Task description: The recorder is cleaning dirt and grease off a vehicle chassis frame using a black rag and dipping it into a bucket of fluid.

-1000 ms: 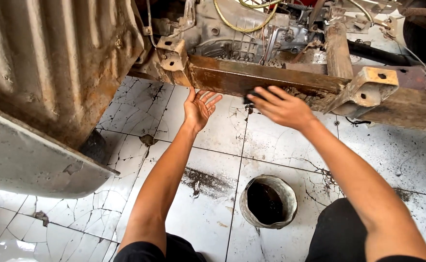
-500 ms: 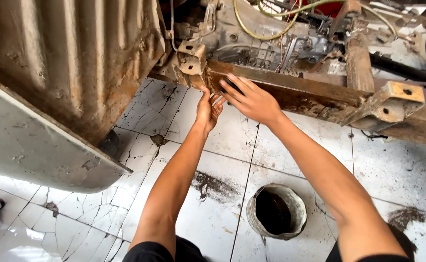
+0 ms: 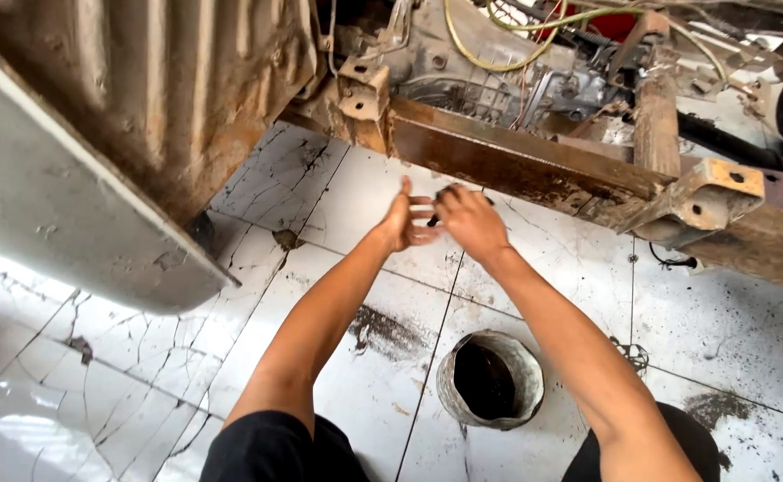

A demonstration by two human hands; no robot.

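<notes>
Seen from above, a round metal tin with a dark inside sits on the cracked white tile floor between the person's two bare forearms, beside a smear of black grime. Farther out, the left hand and the right hand meet above the tiles, fingers touching, just short of a rusty steel beam. The left hand is open, palm turned toward the right, thumb up. The right hand's fingers are curled narrow around a small dark part pinched between both hands; it is too small to tell its shape or which way it points. The beam's long axis runs from upper left down to lower right, ending near a yellowish bracket. Behind it lie an engine and yellow hoses. At left hangs a rusted, ribbed body panel.
</notes>
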